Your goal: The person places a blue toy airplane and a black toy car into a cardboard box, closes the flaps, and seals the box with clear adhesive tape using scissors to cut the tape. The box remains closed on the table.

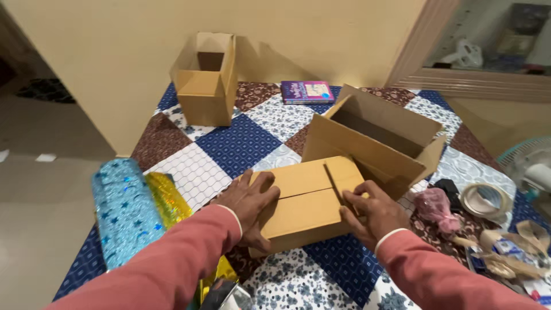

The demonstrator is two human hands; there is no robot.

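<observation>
Brown cardboard boxes [307, 198] on a quilt [238, 143] of navy, maroon and white floral diamonds. Blue starred wrap [123, 212], gold wrap [167, 198], purple book [307, 92], salmon sleeves [172, 264].

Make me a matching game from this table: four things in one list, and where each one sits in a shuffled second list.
Things:
1. small open box
2. book
3. blue wrapping roll
4. tape roll

Places:
A. near left edge of the table
B. right side, beside a pink bundle
C. far left corner
D. far edge, middle

Pairs: 1-C, 2-D, 3-A, 4-B
</observation>
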